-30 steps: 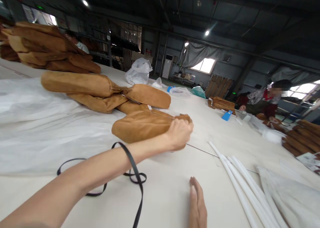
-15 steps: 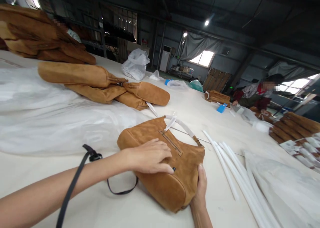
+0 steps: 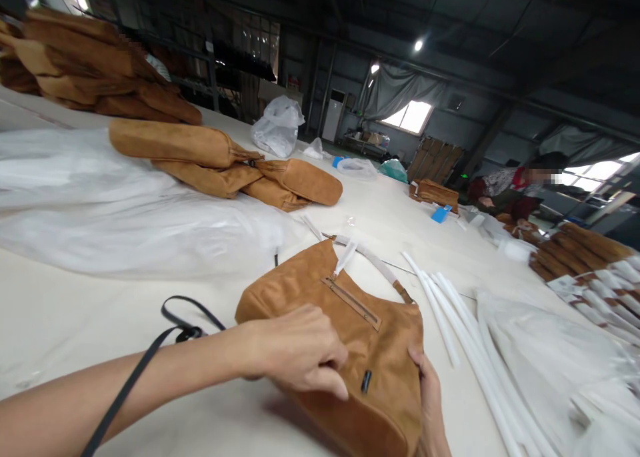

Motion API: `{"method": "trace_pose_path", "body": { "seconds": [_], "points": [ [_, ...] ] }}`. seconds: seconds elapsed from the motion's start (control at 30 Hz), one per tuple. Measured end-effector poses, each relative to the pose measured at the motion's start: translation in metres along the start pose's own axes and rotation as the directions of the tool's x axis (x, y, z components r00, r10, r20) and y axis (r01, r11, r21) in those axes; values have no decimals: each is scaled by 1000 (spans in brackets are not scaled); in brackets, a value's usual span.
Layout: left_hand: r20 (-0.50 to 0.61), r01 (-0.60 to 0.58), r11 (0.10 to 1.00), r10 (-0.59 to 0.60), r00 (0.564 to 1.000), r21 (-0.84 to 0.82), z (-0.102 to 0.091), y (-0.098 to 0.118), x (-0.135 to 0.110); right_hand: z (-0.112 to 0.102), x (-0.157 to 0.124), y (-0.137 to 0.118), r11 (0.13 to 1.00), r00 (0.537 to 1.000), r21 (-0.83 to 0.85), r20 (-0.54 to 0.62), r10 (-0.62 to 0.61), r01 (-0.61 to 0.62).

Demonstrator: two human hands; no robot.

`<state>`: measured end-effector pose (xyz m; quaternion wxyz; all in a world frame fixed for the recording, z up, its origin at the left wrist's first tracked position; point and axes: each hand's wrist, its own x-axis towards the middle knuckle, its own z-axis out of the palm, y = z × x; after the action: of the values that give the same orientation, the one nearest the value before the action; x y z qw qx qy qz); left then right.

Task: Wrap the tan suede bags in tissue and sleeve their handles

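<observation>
Tan suede handbag (image 3: 380, 370) has come slightly nearer the person on the cream-covered table (image 3: 75, 323). Its long axis runs from left to lower right, with the white-wrapped handle (image 3: 365, 258) pointing away. Left hand (image 3: 300, 350), fingers curled, grips its front; right hand (image 3: 429, 403), partly open, holds its right edge.

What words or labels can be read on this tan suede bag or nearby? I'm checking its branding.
No text can be read.
Tan suede bag: no words or label showing.
Printed sheets at right: too blurred to read.
Small sign on far wall: too small to read.
</observation>
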<state>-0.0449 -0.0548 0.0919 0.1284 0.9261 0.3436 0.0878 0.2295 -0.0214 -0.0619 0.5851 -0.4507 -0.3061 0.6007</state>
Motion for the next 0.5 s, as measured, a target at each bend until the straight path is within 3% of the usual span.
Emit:
{"method": "trace_pose_path", "body": {
  "seconds": [0.07, 0.1, 0.2, 0.23, 0.37, 0.5],
  "points": [
    [-17, 16, 993, -18, 1000, -116, 0, 10, 9, -29, -25, -11, 994, 994, 3, 14, 112, -113],
    [-51, 80, 988, -87, 995, -135, 0, 9, 17, -42, -37, -17, 991, 991, 1, -1, 135, -135],
    [-120, 375, 922, -385, 915, -93, 8, -11, 50, -69, -65, -26, 991, 986, -11, -103, 130, -132],
    [-111, 422, 902, -430, 896, -92, 14, -20, 63, -74, -72, -25, 992, 983, -18, -134, 125, -129],
    [-21, 411, 901, -417, 909, -137, 37, -42, 107, -82, -91, -9, 984, 978, -161, -206, 37, -72],
    [117, 326, 925, -309, 944, -195, 46, -35, 120, -84, -100, 2, 953, 971, -303, -222, -89, 18]
  ]
}}
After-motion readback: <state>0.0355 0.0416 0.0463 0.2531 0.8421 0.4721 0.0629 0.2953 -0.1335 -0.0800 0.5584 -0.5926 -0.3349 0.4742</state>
